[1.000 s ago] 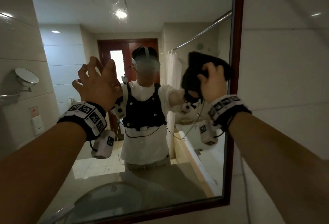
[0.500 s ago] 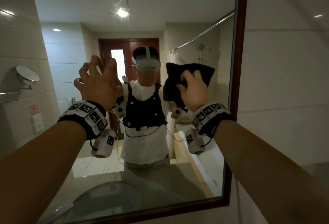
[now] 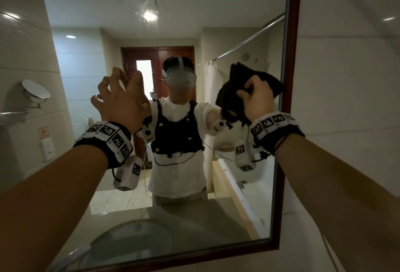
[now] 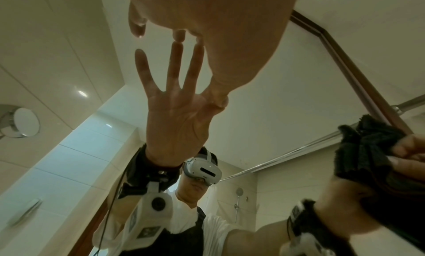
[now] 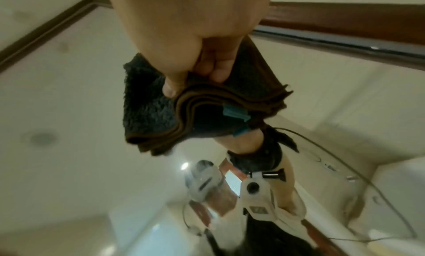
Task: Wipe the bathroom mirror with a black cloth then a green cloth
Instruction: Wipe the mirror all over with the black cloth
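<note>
1. Clenching the black cloth (image 3: 231,92) in the right hand (image 3: 257,101), bunched against the mirror (image 3: 216,23) at 3 o'clock, near its frame.
2. Spreading the left hand (image 3: 121,101), grip released, fingertips (image 4: 179,36) touching the glass at 9 o'clock.

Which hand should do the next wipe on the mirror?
The right hand. It already grips the black cloth against the mirror near its right edge. The left hand holds nothing.

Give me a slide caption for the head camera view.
Right hand wipes wood-framed bathroom mirror with black cloth; left hand braces.
</note>
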{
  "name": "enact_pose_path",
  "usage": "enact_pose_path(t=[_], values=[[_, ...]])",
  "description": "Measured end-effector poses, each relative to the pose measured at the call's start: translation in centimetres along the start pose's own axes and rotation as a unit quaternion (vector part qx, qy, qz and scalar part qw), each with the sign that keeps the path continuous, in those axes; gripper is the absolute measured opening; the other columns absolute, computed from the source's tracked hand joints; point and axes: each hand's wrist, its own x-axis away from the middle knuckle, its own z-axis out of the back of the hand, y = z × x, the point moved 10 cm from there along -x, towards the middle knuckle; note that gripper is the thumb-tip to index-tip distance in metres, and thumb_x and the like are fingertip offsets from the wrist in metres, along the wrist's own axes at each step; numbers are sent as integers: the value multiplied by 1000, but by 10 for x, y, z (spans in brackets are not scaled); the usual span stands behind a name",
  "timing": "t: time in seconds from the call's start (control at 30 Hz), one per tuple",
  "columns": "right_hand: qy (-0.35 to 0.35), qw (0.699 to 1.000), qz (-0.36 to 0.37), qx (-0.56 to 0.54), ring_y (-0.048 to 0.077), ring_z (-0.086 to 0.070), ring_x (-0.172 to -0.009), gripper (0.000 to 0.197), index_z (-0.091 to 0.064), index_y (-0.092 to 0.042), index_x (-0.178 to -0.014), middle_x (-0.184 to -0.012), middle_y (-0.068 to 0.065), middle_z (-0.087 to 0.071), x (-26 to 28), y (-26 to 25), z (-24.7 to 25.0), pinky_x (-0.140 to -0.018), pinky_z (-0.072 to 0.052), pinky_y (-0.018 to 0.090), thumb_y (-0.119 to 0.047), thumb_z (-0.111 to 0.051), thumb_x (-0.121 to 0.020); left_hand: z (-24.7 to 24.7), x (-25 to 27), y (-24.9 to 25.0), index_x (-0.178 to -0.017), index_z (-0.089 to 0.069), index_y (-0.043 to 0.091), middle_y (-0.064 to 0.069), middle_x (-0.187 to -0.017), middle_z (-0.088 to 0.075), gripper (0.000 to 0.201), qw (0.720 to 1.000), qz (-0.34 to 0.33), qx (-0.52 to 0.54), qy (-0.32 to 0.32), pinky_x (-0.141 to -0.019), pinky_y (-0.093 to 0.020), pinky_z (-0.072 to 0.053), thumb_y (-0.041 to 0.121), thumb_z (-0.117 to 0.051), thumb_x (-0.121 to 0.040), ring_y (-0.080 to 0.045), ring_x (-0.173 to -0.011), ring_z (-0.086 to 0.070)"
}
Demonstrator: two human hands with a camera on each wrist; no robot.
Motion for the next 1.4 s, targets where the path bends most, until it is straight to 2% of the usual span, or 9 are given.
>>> enact_pose_path(t=[0.17,0.23,0.43,0.63,0.7,0.8,0.93,1.1,1.4], values=[[-148,981,92,87,6,-45,-78,11,-50,-17,-93,-98,-6,-45,55,-1,-45,-69,-39,15,-16,-61,-93,0,0,1,-145,-26,39,-11,-157,-14,87,1000,0,5,7,-101,-69,-32,29,-80,-77,-45,-140,-22],[-171,964,125,161,14,-48,-84,10,-55,-17,-97,-101,-2,-47,60,3,-56,-75,-44,27,-22,-62,-93,-1,1,2,-143,-26,39,-11,-157,-15,86,1000,-3,7,6,-100,-69,-32,28,-80,-77,-45,-139,-22],[-48,997,52,29,16,-47,-85,17,-49,-18,-93,-102,1,-46,-2,-10,-9,-74,-36,26,-19,-65,-91,0,0,1,-144,-26,39,-11,-157,-14,86,1000,-2,8,5,-100,-70,-33,26,-80,-78,-44,-140,-21],[-161,975,104,114,11,-44,-80,17,-44,-21,-90,-94,-4,-45,61,-15,-52,-73,-38,17,-17,-61,-93,-2,0,0,-148,-23,39,-10,-160,-12,88,1000,2,10,-1,-101,-69,-32,25,-78,-80,-43,-142,-19],[-174,965,140,140,12,-42,-81,18,-43,-21,-89,-94,-5,-41,71,-19,-57,-72,-38,22,-15,-59,-93,-3,0,0,-148,-23,40,-10,-160,-11,89,1000,3,11,-4,-101,-69,-32,25,-78,-80,-43,-143,-18],[-152,977,110,103,11,-46,-76,15,-46,-20,-89,-92,-5,-43,46,-21,-47,-62,-31,15,-15,-59,-94,-4,0,-1,-148,-21,41,-9,-160,-10,90,1000,4,8,-11,-102,-69,-32,26,-77,-80,-42,-143,-17],[-42,993,70,82,18,-48,-80,13,-51,-19,-99,-102,2,-46,15,-20,-28,-55,-30,25,-25,-62,-94,-4,-2,-1,-149,-20,41,-8,-160,-11,88,1000,3,8,-7,-101,-69,-33,31,-76,-81,-42,-143,-18],[-91,982,108,125,17,-43,-83,13,-49,-20,-102,-102,-1,-40,40,-11,-47,-69,-33,27,-26,-59,-94,-8,-1,-2,-152,-16,41,-8,-162,-6,89,1000,4,6,-13,-104,-68,-30,34,-73,-85,-40,-145,-13],[-94,980,112,132,14,-42,-84,15,-55,-16,-106,-101,-3,-42,58,14,-43,-69,-32,27,-25,-58,-94,-4,0,-1,-150,-20,41,-9,-160,-10,86,1000,-2,6,-6,-102,-70,-31,34,-74,-83,-41,-143,-17]])
